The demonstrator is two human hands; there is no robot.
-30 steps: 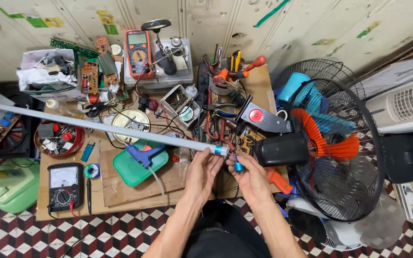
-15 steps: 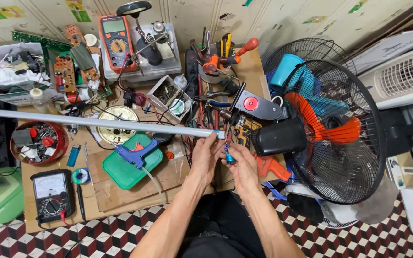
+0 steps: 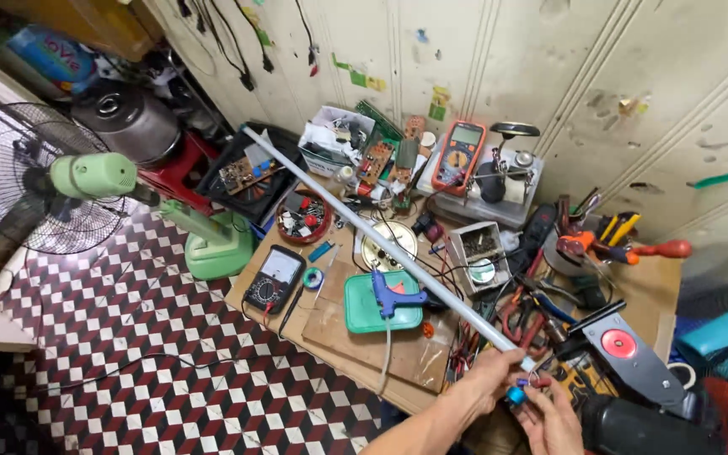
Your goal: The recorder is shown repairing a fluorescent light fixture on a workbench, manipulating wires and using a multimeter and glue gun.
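A long white tube lamp (image 3: 381, 230) slants across the cluttered wooden workbench (image 3: 398, 358), from the black crate at the upper left down to my hands at the lower right. My left hand (image 3: 495, 371) grips the tube's near end. Just below it, my right hand (image 3: 549, 417) pinches a small blue part (image 3: 516, 394) with thin wires at the tube's end cap. Under the tube lie a blue glue gun (image 3: 391, 297) on a green lid (image 3: 378, 307) and a round metal disc (image 3: 388, 244).
An orange multimeter (image 3: 459, 156), a black analogue meter (image 3: 274, 278), a red bowl of parts (image 3: 302, 219), circuit boards, pliers and screwdrivers (image 3: 625, 244) crowd the bench. A green standing fan (image 3: 86, 185) is on the checkered floor at left. A black fan motor (image 3: 642, 425) sits at bottom right.
The view has swung left, bringing the green fan and floor into sight. Both hands keep hold of the tube's end, which now points toward the upper left.
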